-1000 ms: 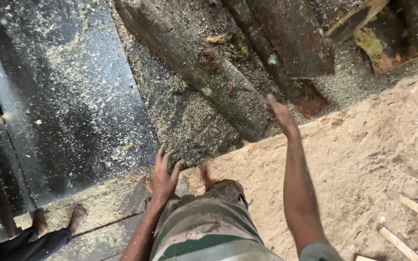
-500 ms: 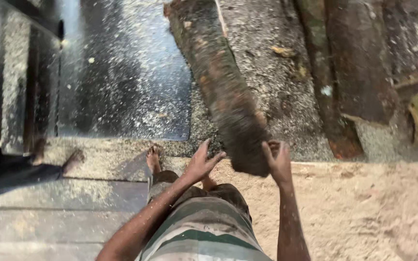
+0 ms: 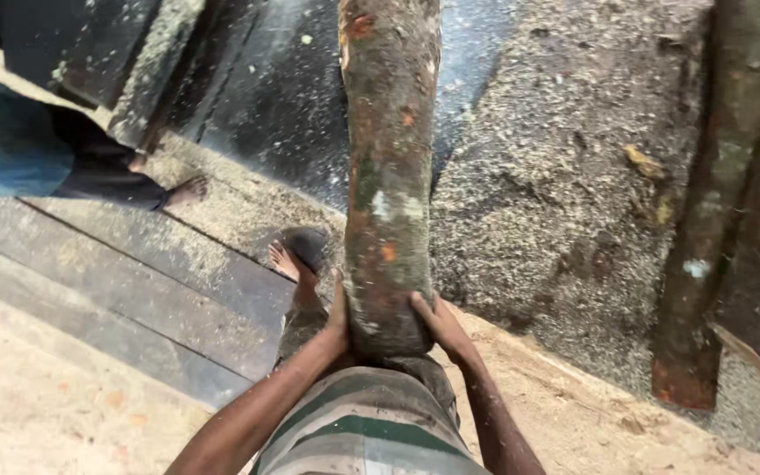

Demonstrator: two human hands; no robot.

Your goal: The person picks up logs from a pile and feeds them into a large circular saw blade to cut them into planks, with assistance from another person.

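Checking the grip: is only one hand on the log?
No, the left hand and the right hand both clasp the log at its near end.
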